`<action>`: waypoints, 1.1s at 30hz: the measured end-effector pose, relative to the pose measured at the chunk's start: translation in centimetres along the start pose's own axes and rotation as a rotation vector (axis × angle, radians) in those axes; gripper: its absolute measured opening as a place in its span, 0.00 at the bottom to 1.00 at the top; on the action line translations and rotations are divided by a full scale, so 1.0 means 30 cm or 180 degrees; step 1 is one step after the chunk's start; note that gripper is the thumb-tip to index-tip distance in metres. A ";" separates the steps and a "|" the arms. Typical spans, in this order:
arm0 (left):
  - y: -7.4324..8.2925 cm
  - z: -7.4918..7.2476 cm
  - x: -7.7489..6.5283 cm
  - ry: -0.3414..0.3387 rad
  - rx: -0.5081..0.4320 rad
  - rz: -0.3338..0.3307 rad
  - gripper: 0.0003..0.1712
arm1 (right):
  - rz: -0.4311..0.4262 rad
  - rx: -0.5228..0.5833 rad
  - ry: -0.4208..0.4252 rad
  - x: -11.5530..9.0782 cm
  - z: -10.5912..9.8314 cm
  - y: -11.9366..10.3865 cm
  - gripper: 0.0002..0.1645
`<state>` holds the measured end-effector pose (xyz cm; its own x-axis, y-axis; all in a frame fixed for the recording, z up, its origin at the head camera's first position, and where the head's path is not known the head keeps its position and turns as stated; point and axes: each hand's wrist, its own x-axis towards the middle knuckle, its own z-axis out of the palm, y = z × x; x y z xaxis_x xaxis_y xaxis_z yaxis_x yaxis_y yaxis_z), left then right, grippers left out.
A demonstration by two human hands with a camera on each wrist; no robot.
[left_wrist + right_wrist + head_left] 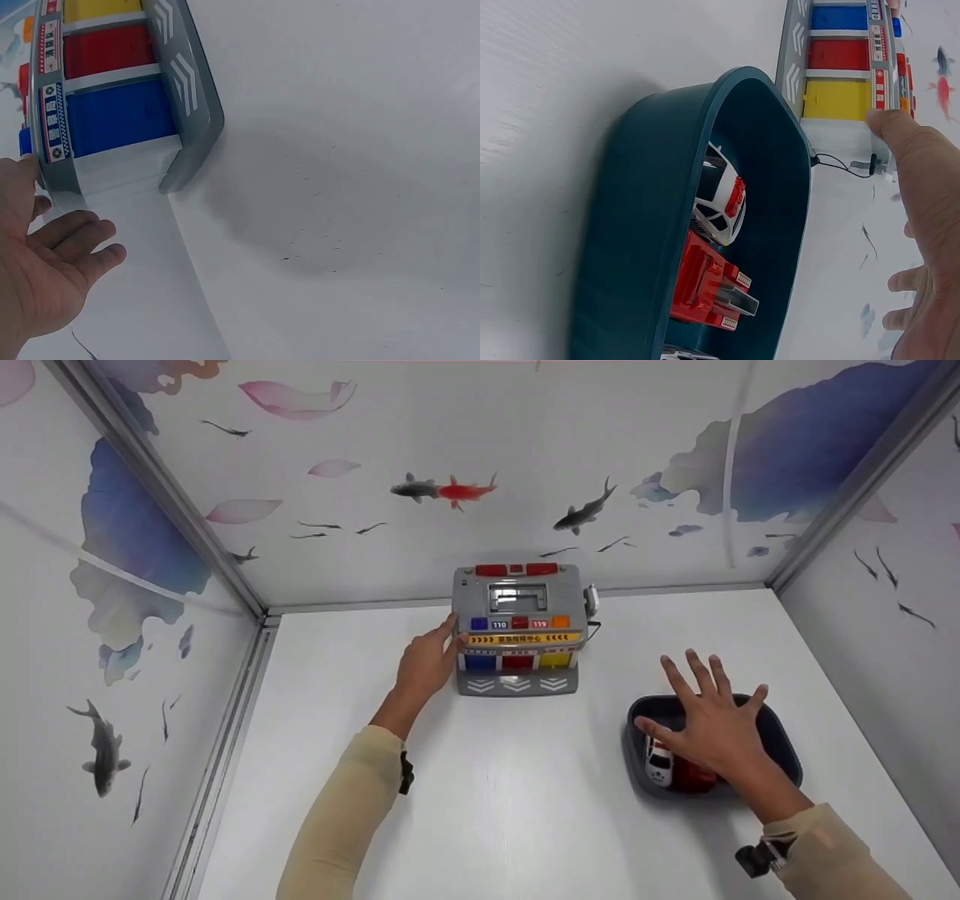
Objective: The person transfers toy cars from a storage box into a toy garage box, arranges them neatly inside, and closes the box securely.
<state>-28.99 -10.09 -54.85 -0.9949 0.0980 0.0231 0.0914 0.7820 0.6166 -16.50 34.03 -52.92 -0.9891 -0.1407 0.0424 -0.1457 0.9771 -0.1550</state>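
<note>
A grey toy garage [517, 684] with blue, red and yellow doors stands at the back of the white table. My left hand [427, 664] touches its left side, thumb near the front edge; in the left wrist view the other fingers of this hand [56, 270] are loosely bent. Above a dark blue-green basin [634, 780], my right hand [716, 727] is spread wide and holds nothing. Inside lie a white toy police car [724, 195] and a red toy truck [705, 281]. Part of another white toy vehicle [686, 354] shows at the lower edge of the right wrist view.
Printed panels [525, 450] with fish and petals rise behind the table [487, 825] and on both sides. From the garage's right side sticks a white piece [592, 600] with a thin black cord [595, 626].
</note>
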 end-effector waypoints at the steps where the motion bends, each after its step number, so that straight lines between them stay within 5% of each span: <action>1: 0.000 0.003 0.000 -0.0018 -0.0012 -0.0013 0.41 | 0.0004 -0.0005 -0.0006 -0.002 0.000 0.001 0.68; 16: 0.008 -0.023 0.036 0.0071 -0.0061 0.0040 0.33 | 0.0035 0.0026 0.0012 0.026 -0.017 0.007 0.66; 24: -0.011 -0.011 0.006 0.0043 0.0017 -0.0052 0.31 | 0.0028 0.0117 -0.0109 -0.001 0.026 -0.003 0.66; 33: 0.018 -0.025 0.036 0.0002 0.0125 -0.0027 0.30 | 0.0045 0.0076 -0.0001 0.025 -0.034 0.016 0.65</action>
<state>-30.05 -10.02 -53.90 -0.9957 0.0909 0.0184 0.0844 0.8063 0.5855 -17.30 34.56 -51.95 -0.9911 -0.1271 0.0399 -0.1322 0.9749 -0.1791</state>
